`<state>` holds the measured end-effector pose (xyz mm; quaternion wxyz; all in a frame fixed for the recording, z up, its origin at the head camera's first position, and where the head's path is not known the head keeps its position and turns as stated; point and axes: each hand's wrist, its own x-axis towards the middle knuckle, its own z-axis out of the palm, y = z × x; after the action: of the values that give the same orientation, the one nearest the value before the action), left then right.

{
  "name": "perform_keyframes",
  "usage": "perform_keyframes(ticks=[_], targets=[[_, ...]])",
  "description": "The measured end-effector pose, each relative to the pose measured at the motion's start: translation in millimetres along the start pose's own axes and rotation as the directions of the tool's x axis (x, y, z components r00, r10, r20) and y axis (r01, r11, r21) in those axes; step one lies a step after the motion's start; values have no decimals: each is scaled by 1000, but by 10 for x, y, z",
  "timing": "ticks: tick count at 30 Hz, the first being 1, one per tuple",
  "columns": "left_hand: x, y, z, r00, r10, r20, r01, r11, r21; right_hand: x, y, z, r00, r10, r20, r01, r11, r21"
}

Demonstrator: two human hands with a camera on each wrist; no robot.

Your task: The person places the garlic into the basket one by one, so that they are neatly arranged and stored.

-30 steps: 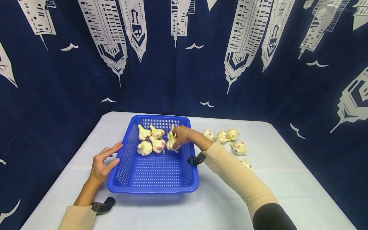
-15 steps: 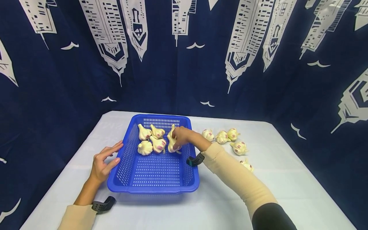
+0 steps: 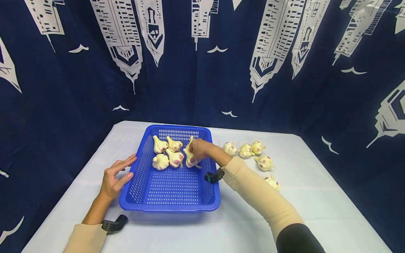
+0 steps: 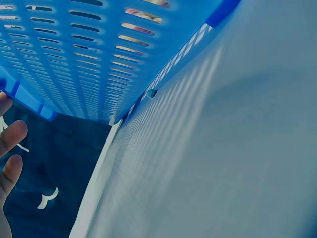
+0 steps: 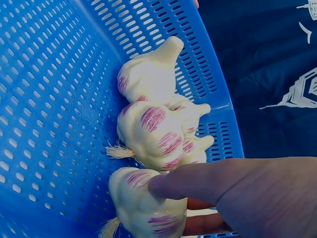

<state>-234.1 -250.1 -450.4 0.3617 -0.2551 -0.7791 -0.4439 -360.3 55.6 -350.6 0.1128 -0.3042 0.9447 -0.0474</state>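
Observation:
Inside a blue plastic basket (image 3: 169,208), my right hand (image 3: 202,149) grips a garlic bulb (image 5: 148,201) with pale skin and purple streaks. The thumb lies across the bulb in the right wrist view; its root tuft points toward the basket's middle. Several other garlic bulbs (image 3: 175,159) sit close together in the far left part of the basket. One more bulb (image 3: 191,138) is partly covered by my right hand. My left hand (image 3: 113,179) rests with extended fingers against the basket's left rim; the left wrist view catches only some fingertips (image 4: 14,136).
Several loose garlic bulbs (image 3: 264,163) lie on the white tabletop (image 3: 300,196) to the right of the basket, beyond my right forearm. A dark blue patterned cloth (image 3: 196,88) hangs behind the table.
The gripped garlic bulb has turned and shifted slightly within the basket, with my right hand still on it. My left hand keeps its place at the rim.

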Motion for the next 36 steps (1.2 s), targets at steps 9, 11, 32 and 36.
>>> perform_keyframes(ticks=[9,11,32,36], targets=[[8,-15,23,1000,18,-22,-18,1000,0,-18,3,-31,1000,22,-5,-22,1000,-20],[12,-8,22,1000,20,-21,-20,1000,0,-38,-2,-58,1000,28,-10,-29,999,-22],[6,5,27,1000,24,-12,-25,1000,-5,-409,346,-303,980,-90,-179,134,959,251],[2,10,23,1000,26,-15,-27,1000,-5,-511,472,-292,971,-93,-218,163,930,329]])
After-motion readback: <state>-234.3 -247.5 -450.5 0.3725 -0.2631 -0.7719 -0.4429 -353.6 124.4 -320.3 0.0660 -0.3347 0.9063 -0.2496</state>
